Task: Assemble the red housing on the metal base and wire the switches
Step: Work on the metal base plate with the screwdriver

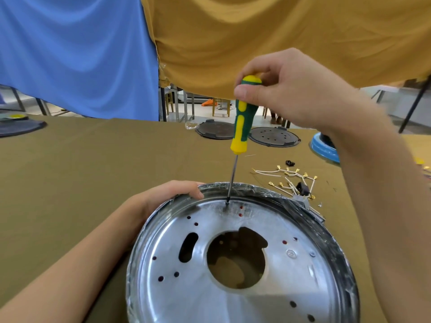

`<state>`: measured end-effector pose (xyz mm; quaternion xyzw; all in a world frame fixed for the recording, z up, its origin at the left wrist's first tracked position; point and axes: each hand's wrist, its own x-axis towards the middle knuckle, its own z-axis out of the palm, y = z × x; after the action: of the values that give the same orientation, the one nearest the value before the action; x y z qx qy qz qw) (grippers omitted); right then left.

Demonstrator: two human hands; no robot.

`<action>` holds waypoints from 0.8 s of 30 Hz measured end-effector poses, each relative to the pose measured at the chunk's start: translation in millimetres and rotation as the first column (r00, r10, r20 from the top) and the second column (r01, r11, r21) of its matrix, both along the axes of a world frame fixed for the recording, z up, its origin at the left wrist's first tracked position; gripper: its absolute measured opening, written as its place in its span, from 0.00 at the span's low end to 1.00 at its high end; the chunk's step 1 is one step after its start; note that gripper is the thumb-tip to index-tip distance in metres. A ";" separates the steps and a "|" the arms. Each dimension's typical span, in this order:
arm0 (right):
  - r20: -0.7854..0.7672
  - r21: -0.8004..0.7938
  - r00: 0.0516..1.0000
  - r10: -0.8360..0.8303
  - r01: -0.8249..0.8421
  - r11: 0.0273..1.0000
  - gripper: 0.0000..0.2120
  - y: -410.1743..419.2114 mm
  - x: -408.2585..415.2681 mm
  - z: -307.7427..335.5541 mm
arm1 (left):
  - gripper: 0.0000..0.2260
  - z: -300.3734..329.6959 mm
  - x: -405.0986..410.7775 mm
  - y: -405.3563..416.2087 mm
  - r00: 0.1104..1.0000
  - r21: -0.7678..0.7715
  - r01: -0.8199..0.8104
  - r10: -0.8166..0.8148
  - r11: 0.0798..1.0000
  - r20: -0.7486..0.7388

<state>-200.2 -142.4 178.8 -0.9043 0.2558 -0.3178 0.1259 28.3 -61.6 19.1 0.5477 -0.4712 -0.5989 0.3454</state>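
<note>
A round metal base (268, 297) with a large centre opening and several small holes lies in front of me, its rim wrapped in clear film. Red shows through some of the holes. My left hand (168, 194) grips the far left rim of the base. My right hand (286, 89) holds the top of a yellow and green screwdriver (242, 120) that stands almost upright. Its tip sits on a screw spot near the base's far edge (227, 202). A bundle of white wires with brass terminals (291, 180) lies on the table just beyond the base, to the right.
An olive cloth covers the table (93, 171). Two dark round plates (215, 129) (274, 136) lie at the far edge, with a blue ring-shaped part (324, 148) to their right. A dark disc (18, 127) sits far left. Blue and mustard cloths hang behind.
</note>
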 end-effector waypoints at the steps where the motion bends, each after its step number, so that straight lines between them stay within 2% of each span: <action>1: 0.001 -0.082 0.993 -0.119 0.119 0.989 0.16 1.4 6.1 -2.2 | 0.22 -0.2 0.0 -0.2 1.000 -0.003 0.000 0.000 1.000 -0.001; 3: 0.059 -0.198 0.961 -0.271 0.278 0.940 0.24 9.1 19.4 -9.1 | 0.21 -0.7 0.4 0.2 1.000 -0.009 -0.002 0.001 1.000 -0.010; 5: 0.068 -0.225 0.962 -0.264 0.273 0.935 0.23 13.4 26.9 -15.4 | 0.21 -0.4 -0.1 -0.2 1.000 0.005 -0.019 0.019 1.000 -0.013; 7: 0.021 -0.144 0.985 -0.172 0.173 0.974 0.21 10.2 26.1 -14.2 | 0.23 0.0 -0.8 -0.7 0.999 0.005 -0.034 0.034 0.999 0.001; 9: -0.033 0.031 0.999 0.004 -0.003 1.000 0.16 5.1 15.8 -7.9 | 0.24 1.3 -2.4 0.3 0.999 -0.001 -0.031 0.031 1.000 0.013; 11: -0.025 0.180 0.987 0.156 -0.149 0.972 0.13 3.1 3.1 -2.7 | 0.22 2.2 -3.1 0.0 1.000 0.002 -0.025 0.024 1.000 0.012; 13: 0.026 0.226 0.974 0.224 -0.224 0.948 0.11 -0.2 -4.8 -0.7 | 0.22 2.5 -3.1 0.4 1.000 -0.002 -0.023 0.023 1.000 0.006; 14: 0.041 0.209 0.976 0.212 -0.215 0.954 0.09 -0.8 -5.9 0.1 | 0.23 2.1 -2.7 0.0 1.000 -0.002 -0.022 0.022 1.000 0.004; 16: 0.009 0.091 0.997 0.081 -0.082 0.993 0.07 0.2 -2.4 0.9 | 0.24 1.3 -2.2 -1.0 1.000 -0.001 -0.021 0.021 1.000 0.001; 18: -0.028 -0.078 0.991 -0.130 0.128 0.989 0.16 4.3 8.1 -2.3 | 0.24 0.6 -1.1 -1.3 1.000 -0.002 -0.020 0.020 1.000 -0.001; 20: 0.029 -0.202 0.958 -0.284 0.284 0.937 0.23 12.1 22.0 -8.9 | 0.24 0.4 -0.3 -1.4 1.000 -0.004 -0.015 0.015 1.000 -0.002; 22: 0.043 -0.244 0.955 -0.293 0.294 0.924 0.24 14.5 30.3 -15.5 | 0.24 0.2 -0.2 -2.0 1.000 0.001 -0.013 0.013 1.000 0.004; 24: 0.016 -0.138 0.984 -0.176 0.177 0.975 0.22 10.0 28.7 -15.4 | 0.28 -0.6 0.9 -2.1 1.000 0.000 -0.017 0.017 1.000 0.024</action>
<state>-171.5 -132.4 163.4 -0.8839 0.3122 -0.3464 0.0347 29.2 -63.7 18.5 0.5589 -0.4707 -0.5894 0.3444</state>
